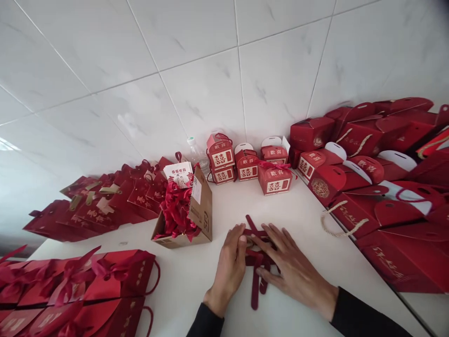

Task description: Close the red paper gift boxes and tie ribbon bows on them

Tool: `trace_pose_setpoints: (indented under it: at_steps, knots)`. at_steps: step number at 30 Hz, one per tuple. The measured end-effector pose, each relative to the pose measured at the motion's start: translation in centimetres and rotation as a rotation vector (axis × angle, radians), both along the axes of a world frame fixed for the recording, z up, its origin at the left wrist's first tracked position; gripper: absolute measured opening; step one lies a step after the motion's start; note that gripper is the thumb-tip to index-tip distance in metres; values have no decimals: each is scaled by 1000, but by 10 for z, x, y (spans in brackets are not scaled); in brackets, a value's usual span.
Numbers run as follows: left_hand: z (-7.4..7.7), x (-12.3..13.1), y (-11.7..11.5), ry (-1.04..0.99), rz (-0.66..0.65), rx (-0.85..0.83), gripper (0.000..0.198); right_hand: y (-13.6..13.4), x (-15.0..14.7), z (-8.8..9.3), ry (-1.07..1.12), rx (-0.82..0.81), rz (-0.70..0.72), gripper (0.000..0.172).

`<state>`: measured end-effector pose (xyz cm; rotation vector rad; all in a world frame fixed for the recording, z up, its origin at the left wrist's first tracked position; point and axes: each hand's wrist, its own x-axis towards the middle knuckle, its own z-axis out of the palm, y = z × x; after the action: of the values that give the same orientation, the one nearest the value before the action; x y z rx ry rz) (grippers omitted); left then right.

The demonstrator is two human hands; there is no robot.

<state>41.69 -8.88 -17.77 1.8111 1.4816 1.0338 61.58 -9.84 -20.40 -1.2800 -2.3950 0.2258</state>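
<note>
A dark red velvet ribbon lies on the white table near its front edge, crossed and looped into a bow shape with tails trailing toward the person. Both hands press down on it. The left hand lies flat with fingers together and nearly straight, fingertips on the ribbon's left loop; it grips nothing. The right hand is spread flat, fingers splayed over the ribbon's right side, pinning it rather than clasping it (whether a strand is pinched beneath the palm cannot be told).

Just left and behind stands an open cardboard carton stuffed with red ribbon bows. Behind that, flat red paper gift bags fan along the tiled wall. More red bags tied with ribbon lie stacked at the near left. At the back, small red favour boxes with double-happiness labels stand in a cluster, a clear bottle beside them. A heap of larger red boxes and handled bags fills the right side.
</note>
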Motion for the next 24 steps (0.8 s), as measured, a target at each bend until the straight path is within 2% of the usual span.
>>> trace_pose_setpoints:
  at_steps: [4,9,13,16,20,24]
  knots:
    - [-13,0,0,-52,92,38,52,41,-20,6,-33,8,-14,55]
    - [-19,14,23,54,179,93,55,88,-37,27,-15,106,-154,53]
    - [-22,32,47,113,184,104,68,109,-14,55,71,253,-329,43]
    - [-23,45,66,174,196,116,77,130,15,69,114,330,-499,59]
    - [-21,58,87,244,229,139,72,155,35,70,112,311,-576,62]
    - [-19,59,90,253,260,203,70,165,36,64,122,258,-603,61]
